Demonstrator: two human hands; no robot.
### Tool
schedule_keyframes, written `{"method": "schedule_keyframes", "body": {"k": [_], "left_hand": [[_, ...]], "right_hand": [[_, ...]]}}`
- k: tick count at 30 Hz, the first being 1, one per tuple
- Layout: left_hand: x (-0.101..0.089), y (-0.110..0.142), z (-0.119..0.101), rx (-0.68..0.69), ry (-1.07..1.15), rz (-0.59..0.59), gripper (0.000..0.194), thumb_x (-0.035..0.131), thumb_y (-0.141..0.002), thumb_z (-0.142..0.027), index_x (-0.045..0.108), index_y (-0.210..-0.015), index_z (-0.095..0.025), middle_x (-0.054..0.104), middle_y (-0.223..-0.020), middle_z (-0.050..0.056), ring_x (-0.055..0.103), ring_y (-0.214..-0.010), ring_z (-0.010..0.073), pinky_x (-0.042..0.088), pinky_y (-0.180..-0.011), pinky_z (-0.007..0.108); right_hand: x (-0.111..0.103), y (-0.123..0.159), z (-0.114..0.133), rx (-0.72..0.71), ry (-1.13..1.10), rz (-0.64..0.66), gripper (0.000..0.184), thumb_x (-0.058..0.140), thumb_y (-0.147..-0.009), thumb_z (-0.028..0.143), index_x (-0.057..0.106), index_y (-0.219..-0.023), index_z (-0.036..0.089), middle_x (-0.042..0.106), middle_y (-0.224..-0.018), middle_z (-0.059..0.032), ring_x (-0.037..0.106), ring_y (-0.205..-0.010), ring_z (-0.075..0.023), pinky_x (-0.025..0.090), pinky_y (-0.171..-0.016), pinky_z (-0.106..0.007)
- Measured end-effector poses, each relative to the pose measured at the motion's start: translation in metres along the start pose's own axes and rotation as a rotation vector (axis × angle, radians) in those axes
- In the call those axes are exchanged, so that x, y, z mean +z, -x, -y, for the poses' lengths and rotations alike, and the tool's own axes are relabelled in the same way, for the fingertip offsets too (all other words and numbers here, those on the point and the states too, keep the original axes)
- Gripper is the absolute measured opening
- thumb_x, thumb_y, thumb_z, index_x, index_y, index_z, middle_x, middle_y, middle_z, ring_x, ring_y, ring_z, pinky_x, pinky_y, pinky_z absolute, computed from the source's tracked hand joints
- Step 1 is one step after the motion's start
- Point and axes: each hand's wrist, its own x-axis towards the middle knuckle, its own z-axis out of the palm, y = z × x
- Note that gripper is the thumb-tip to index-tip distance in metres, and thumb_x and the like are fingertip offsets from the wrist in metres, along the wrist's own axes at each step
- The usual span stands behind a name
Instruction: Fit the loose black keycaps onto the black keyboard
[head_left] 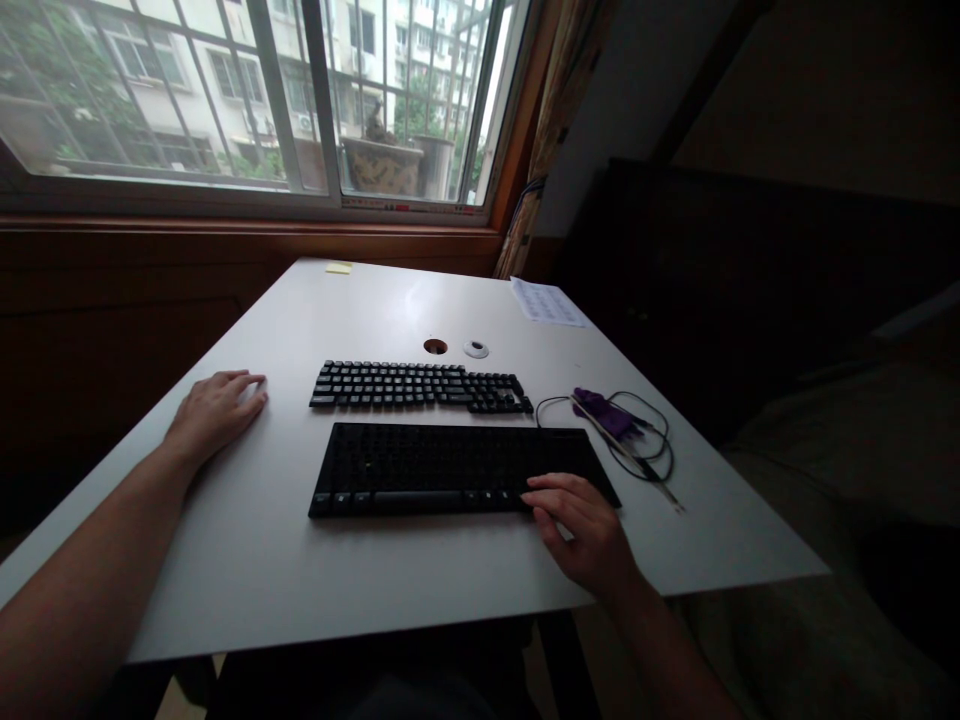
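A black keyboard (pixel 442 465) lies on the white table (pixel 420 590) in front of me. Keycaps show along its bottom row, including a long space bar (pixel 418 499); its upper area looks dark, without visible caps. Behind it, loose black keycaps (pixel 390 385) stand in rows laid out like a keyboard. My right hand (pixel 589 530) is over the keyboard's lower right corner, fingertips touching the right end of the bottom row, thumb apart. Whether a small key lies under them is hidden. My left hand (pixel 217 410) rests on the table left of the keycaps, fingers stretched out, holding nothing.
Right of the keyboard lie a purple cloth (pixel 602 412), a coiled black cable (pixel 666 440) and a thin tweezers-like tool (pixel 660 485). A round hole (pixel 435 346), a white ring (pixel 476 349), printed paper (pixel 547 303) and a yellow note (pixel 339 268) are farther back.
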Motion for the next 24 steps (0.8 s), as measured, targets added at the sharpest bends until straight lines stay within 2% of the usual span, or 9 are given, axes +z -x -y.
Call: {"method": "schedule_keyframes", "body": {"k": [9,24], "left_hand": [[-0.0036,0.0018,-0.0031,0.007,0.001,-0.001,0.053,0.038,-0.096,-0.045,0.060,-0.136,-0.017,0.054,-0.142,0.016,0.050,-0.131,0.0318,0.035,-0.112,0.047],[-0.0055,0.0014,-0.0038,0.007,0.007,0.014,0.052,0.041,-0.096,-0.044,0.060,-0.136,-0.016,0.054,-0.142,0.017,0.049,-0.131,0.0317,0.035,-0.113,0.047]], "right_hand": [[0.0014,-0.0031,0.0021,-0.033,-0.008,-0.021,0.029,0.062,-0.088,0.005,0.069,-0.109,0.023,0.077,-0.099,-0.0040,0.069,-0.110,-0.0252,0.054,-0.092,-0.046],[0.0015,-0.0038,0.0026,-0.041,0.019,0.004,0.028,0.061,-0.089,0.008,0.070,-0.110,0.024,0.078,-0.101,-0.0039,0.070,-0.114,-0.0259,0.054,-0.092,-0.045]]}}
